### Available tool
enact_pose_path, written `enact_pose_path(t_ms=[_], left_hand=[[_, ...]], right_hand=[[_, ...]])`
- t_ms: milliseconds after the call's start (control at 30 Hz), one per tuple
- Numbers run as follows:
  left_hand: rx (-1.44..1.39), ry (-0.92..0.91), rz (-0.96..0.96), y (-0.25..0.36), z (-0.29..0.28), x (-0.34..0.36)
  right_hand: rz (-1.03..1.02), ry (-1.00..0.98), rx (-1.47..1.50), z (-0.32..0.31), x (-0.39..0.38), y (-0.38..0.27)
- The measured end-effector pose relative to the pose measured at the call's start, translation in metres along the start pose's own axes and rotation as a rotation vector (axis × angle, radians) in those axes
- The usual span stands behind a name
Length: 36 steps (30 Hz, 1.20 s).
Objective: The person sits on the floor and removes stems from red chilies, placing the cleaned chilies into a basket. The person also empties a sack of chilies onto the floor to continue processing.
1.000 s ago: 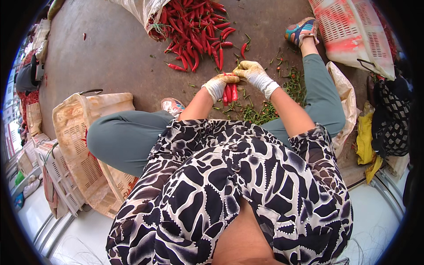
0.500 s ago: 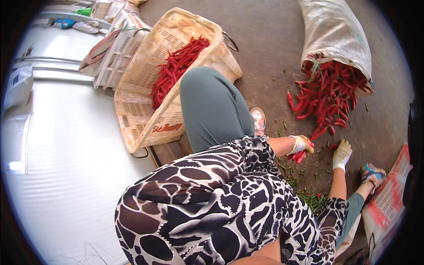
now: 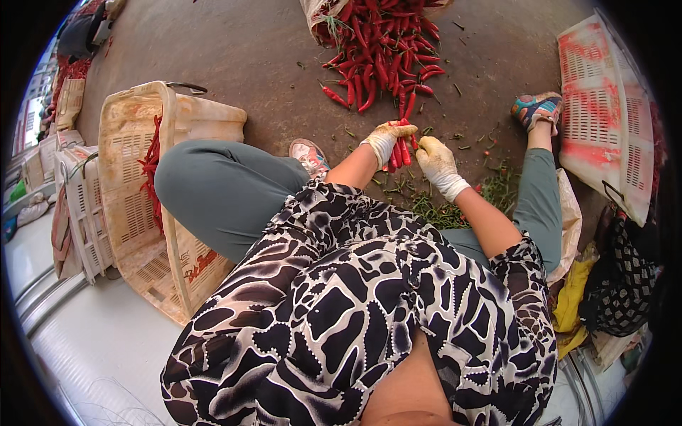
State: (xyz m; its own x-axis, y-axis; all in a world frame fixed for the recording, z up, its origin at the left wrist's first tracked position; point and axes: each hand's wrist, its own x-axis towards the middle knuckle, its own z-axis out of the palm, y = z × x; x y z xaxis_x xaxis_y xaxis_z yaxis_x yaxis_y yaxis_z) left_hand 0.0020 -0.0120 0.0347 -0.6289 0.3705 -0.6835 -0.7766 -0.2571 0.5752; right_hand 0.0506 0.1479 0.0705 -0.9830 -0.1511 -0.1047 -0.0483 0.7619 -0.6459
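My left hand (image 3: pixel 387 136), in a whitish glove with yellowed fingers, is closed round a small bunch of red chili peppers (image 3: pixel 399 154). Close to its right, my gloved right hand (image 3: pixel 435 160) has its fingers curled in, with a single red chili (image 3: pixel 414 141) at the fingertips. Beyond both hands a heap of red chilies (image 3: pixel 387 53) spills over the floor from the mouth of a white woven sack (image 3: pixel 317 14). Green stems (image 3: pixel 455 213) lie piled below my right hand, and loose bits are scattered around.
A dirty cream plastic crate (image 3: pixel 206 117) with red chilies inside leans by my left knee. To the right stands a red-stained white crate (image 3: pixel 593 99), with a yellow bag (image 3: pixel 572 305) and a dark patterned cloth (image 3: pixel 621 277) nearer me. Stacked white crates (image 3: pixel 85 206) are at far left.
The view has swung right, so the crate and the sack appear further left. My right hand has come up from the floor to beside the bunch in my left hand.
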Motion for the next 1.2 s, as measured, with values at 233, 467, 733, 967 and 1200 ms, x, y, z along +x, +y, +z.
enact_pose_path(t_ms=[233, 467, 733, 967, 1200], left_hand=[[-0.245, -0.037, 0.002, 0.024, -0.01, -0.004], [-0.248, 0.052, 0.023, 0.023, -0.014, 0.004], [0.197, 0.133, -0.076, 0.02, -0.004, -0.008], [-0.33, 0.094, -0.074, 0.019, -0.013, 0.01], [-0.465, 0.077, -0.047, 0.015, -0.034, 0.017]], right_hand=[[0.142, -1.127, -0.741, -0.037, -0.001, 0.008], [0.467, -0.445, 0.715, -0.018, 0.037, -0.001], [0.007, -0.117, -0.081, 0.011, 0.02, -0.013], [-0.034, 0.088, -0.23, -0.005, 0.059, 0.025], [0.047, 0.117, -0.58, 0.016, 0.143, 0.086]])
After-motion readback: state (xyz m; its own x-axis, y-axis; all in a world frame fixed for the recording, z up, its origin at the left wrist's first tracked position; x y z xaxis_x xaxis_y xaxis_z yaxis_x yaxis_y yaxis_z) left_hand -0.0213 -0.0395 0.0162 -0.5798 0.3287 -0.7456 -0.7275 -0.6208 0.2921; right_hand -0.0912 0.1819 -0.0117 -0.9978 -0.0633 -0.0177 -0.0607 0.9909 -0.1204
